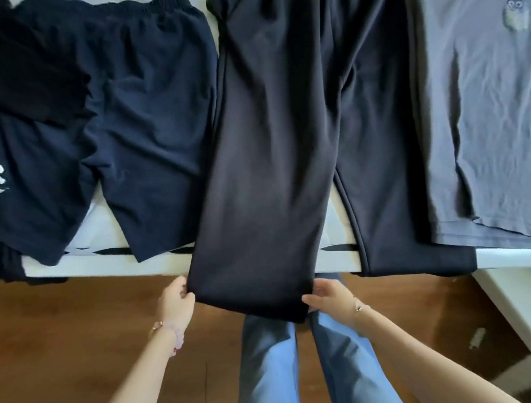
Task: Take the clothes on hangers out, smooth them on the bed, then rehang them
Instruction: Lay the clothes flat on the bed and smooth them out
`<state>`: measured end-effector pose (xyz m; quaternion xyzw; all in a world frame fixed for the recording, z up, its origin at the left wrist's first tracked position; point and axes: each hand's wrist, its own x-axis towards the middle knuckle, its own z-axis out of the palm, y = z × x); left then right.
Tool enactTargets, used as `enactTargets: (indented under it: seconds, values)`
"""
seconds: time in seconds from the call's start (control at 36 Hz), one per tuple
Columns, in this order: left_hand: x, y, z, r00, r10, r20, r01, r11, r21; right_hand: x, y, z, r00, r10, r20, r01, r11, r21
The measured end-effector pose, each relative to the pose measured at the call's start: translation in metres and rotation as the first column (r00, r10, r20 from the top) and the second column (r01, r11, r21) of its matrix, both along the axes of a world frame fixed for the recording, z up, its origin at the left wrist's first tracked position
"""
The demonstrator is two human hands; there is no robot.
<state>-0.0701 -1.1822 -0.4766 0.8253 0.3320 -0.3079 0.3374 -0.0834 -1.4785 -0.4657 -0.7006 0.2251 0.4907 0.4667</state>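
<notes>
Own legs (pixel 273 377) in blue, standing on the wood floor (pixel 62 347) at the bed (pixel 103 268) edge.

Left hand (pixel 177 304): fingers (pixel 184 290) clamped on the left hem corner of the black trousers (pixel 271 168). Right hand (pixel 332 298): pinches the right corner of the same leg. That leg end hangs past the bed edge. The rest lies up the bed between the shorts (pixel 154 114) and the grey tee (pixel 491 117).

Risks, as judged:
- Pull too hard toward the body: the waistband creeps down, the garment slides off and the hem reaches the floor.
- Uneven pull between the hands: the leg skews and fresh creases form.
- The tee overlaps the other trouser leg (which is on top, cannot tell), so any drag would ruck it.
- The shorts lie just beside, so a sideways sweep could shift them.
</notes>
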Motion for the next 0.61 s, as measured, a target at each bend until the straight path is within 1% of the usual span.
enactTargets:
  seconds: [0.03,0.06,0.08,0.11,0.17,0.22,0.28,0.33,0.39,0.44,0.47,0.5,0.53,0.56,0.61]
  values:
    - [0.0,-0.001,-0.003,0.999,-0.043,-0.016,0.044,0.996,0.077,-0.002,0.0,-0.004,0.997,0.07,-0.022,-0.071,0.997,-0.043]
    - [0.0,-0.003,-0.005,0.992,-0.123,-0.04,0.128,0.98,0.155,-0.004,-0.001,-0.007,0.992,0.118,-0.04,-0.121,0.989,-0.088]
    - [0.003,-0.007,-0.006,0.975,-0.207,-0.078,0.219,0.95,0.223,-0.004,-0.004,-0.008,0.99,0.133,-0.049,-0.139,0.981,-0.135]
    - [0.005,-0.014,-0.006,0.963,-0.255,-0.088,0.27,0.921,0.28,-0.004,-0.01,-0.008,0.992,0.122,-0.042,-0.127,0.975,-0.183]
    - [0.011,-0.033,0.0,0.969,-0.242,-0.041,0.242,0.913,0.33,0.001,-0.027,-0.004,1.0,0.03,0.001,-0.029,0.967,-0.254]
    - [0.013,-0.058,0.01,0.975,-0.209,0.073,0.171,0.922,0.347,0.005,-0.049,0.003,0.993,-0.109,0.036,0.114,0.948,-0.296]
    - [0.013,-0.088,0.017,0.958,-0.217,0.186,0.147,0.932,0.33,0.01,-0.079,0.008,0.979,-0.172,0.109,0.2,0.917,-0.346]
    - [0.012,-0.12,0.021,0.934,-0.24,0.264,0.161,0.944,0.288,0.014,-0.112,0.012,0.968,-0.195,0.156,0.245,0.868,-0.432]
    - [0.01,-0.158,0.021,0.932,-0.23,0.281,0.189,0.968,0.166,0.015,-0.148,0.014,0.956,-0.214,0.201,0.291,0.786,-0.546]
    - [0.007,-0.2,0.02,0.966,-0.161,0.2,0.177,0.982,-0.065,0.013,-0.183,0.015,0.951,-0.228,0.208,0.308,0.679,-0.666]
    - [0.005,-0.221,0.019,0.982,-0.126,0.141,0.149,0.974,-0.169,0.012,-0.198,0.014,0.95,-0.245,0.192,0.307,0.638,-0.706]
    - [0.003,-0.241,0.016,0.989,-0.111,0.095,0.131,0.962,-0.239,0.01,-0.211,0.014,0.947,-0.27,0.173,0.309,0.62,-0.721]
    - [0.001,-0.26,0.013,0.991,-0.119,0.057,0.131,0.952,-0.277,0.006,-0.224,0.012,0.942,-0.299,0.152,0.314,0.627,-0.712]
    - [0.001,-0.277,0.011,0.992,-0.124,0.037,0.13,0.948,-0.29,0.003,-0.235,0.009,0.939,-0.317,0.136,0.32,0.65,-0.689]
    - [0.0,-0.307,0.005,0.996,-0.084,0.014,0.085,0.962,-0.26,-0.003,-0.253,0.004,0.934,-0.333,0.131,0.339,0.706,-0.621]
